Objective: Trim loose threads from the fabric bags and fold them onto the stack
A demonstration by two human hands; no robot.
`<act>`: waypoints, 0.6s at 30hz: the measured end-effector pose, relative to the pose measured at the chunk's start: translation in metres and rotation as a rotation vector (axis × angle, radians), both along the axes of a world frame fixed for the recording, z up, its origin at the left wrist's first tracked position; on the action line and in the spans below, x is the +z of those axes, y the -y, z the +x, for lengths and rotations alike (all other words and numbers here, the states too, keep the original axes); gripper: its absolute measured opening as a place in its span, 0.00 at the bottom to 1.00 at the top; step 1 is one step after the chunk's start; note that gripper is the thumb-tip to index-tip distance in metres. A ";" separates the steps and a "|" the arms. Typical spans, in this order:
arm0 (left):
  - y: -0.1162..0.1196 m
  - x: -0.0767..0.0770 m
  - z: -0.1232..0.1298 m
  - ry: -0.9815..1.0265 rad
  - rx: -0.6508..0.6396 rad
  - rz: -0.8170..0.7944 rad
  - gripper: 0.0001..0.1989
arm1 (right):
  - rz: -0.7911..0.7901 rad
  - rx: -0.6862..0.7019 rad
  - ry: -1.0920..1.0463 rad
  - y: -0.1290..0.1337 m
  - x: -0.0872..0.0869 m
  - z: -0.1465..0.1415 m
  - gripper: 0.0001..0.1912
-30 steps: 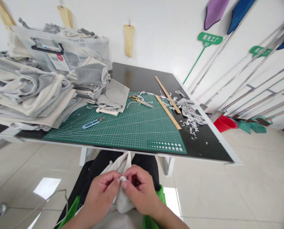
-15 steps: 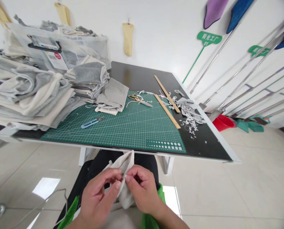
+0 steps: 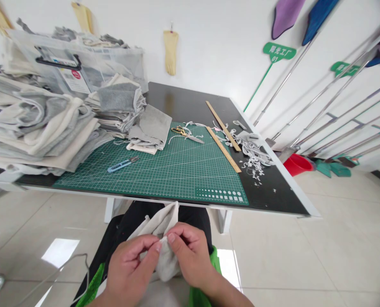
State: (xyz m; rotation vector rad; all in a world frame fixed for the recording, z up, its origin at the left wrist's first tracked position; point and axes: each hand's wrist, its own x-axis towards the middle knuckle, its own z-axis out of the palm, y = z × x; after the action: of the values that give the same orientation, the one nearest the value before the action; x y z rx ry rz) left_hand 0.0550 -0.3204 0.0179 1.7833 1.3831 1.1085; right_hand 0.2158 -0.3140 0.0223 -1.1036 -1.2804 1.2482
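A light grey and off-white piece of fabric (image 3: 167, 260) lies over my lap, below the table's front edge, with one corner standing up in a peak. My left hand (image 3: 134, 260) is closed, its thumb and forefinger pinching the fabric's edge. Close beside it, my right hand (image 3: 190, 251) is closed too and pinches the same edge between thumb and fingertips. The two pinches are a short way apart along the edge. Part of the fabric is hidden behind my fingers.
On the table, a green cutting mat (image 3: 164, 175) carries blue thread snips (image 3: 122, 164), gold-handled scissors (image 3: 186, 134) and a wooden ruler (image 3: 223, 149). Fabric stacks (image 3: 39, 128) and a clear bin (image 3: 90, 64) fill the left. Scraps (image 3: 254, 149) lie right. A red bucket (image 3: 298, 165) stands on the floor.
My left thumb and forefinger have closed from a looser, gapped position onto the fabric edge. The edge between my hands has shifted slightly. Things on the table have not moved.
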 end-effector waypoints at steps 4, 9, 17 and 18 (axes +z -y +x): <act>0.002 -0.007 -0.001 0.162 0.014 -0.281 0.16 | 0.121 0.014 0.046 -0.001 0.003 0.002 0.07; 0.000 -0.009 -0.002 0.215 -0.030 -0.386 0.18 | 0.196 0.027 0.132 0.000 0.007 0.002 0.08; -0.004 0.004 0.005 -0.020 -0.221 -0.032 0.15 | 0.085 -0.034 -0.281 0.003 0.003 -0.009 0.10; -0.004 0.005 0.003 -0.033 -0.243 0.021 0.13 | 0.034 -0.028 -0.365 0.003 0.001 -0.010 0.11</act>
State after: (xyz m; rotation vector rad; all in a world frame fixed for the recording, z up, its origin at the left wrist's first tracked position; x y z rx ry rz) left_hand 0.0582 -0.3164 0.0229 1.9329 1.1396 0.9714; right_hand 0.2055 -0.3173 0.0236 -0.8194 -1.0014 1.3297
